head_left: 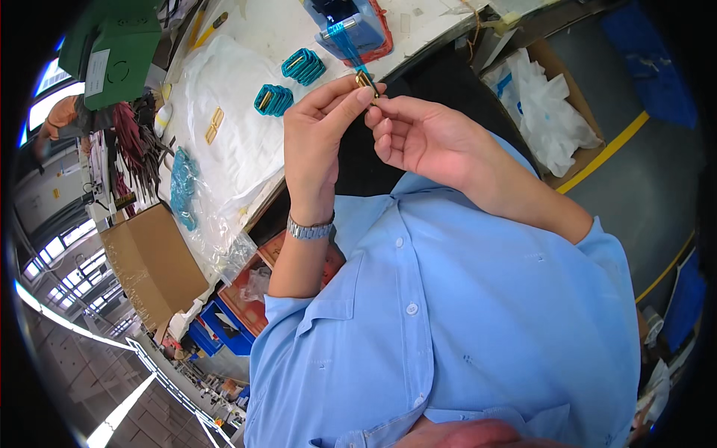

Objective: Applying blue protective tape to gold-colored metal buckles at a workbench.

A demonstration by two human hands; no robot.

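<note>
Both of my hands meet at the table's near edge around a small gold metal buckle [364,79]. My left hand [328,112] pinches it between thumb and fingers. My right hand [426,134] has thumb and forefinger pressed together at the buckle's lower end, the other fingers curled. Just beyond, a strip of shiny blue film [349,46] runs from a blue-grey tape dispenser [371,33] down toward the buckle; whether it touches is hard to see. Two stacks of teal-wrapped pieces, a farther stack [303,67] and a nearer stack [273,100], stand left of the dispenser.
Bare gold buckles [214,125] lie on a white sheet [231,89] at left. Beside them are a teal plastic bag [183,188] and a green box [123,52]. A cardboard box [155,265] sits at lower left. White plastic bags [549,112] fill a carton at right.
</note>
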